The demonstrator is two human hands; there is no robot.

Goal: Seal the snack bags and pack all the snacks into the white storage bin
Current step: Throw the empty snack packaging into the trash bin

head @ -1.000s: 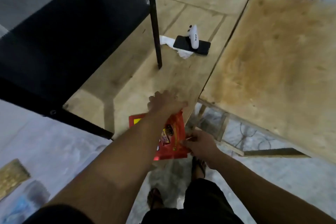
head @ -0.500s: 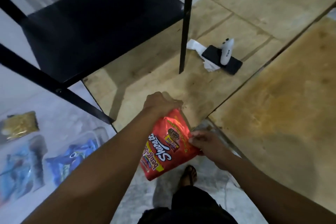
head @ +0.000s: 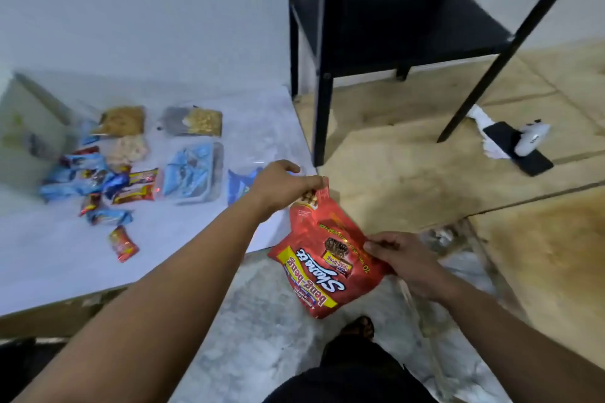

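A red Beng-Beng snack bag [head: 322, 258] hangs in the air in front of me, between the white table and the wooden one. My left hand [head: 283, 183] pinches its top corner. My right hand [head: 397, 255] grips its right edge. Several small wrapped snacks [head: 98, 186] and clear zip bags of snacks [head: 193, 121] lie spread on the white table [head: 59, 258] to the left. A pale translucent bin [head: 23, 127] stands at the table's far left, partly cut off and blurred.
A black metal shelf frame [head: 389, 29] stands on the wooden table [head: 409, 173] ahead. A black phone [head: 520, 154] with a small white device [head: 532, 141] and a crumpled tissue [head: 484, 121] lies at right. My sandalled foot [head: 357, 327] and the marbled floor show below.
My view has swung left, bringing the white table and its snacks into sight. Both hands have lifted the red bag off the wooden table's edge and carry it leftward.
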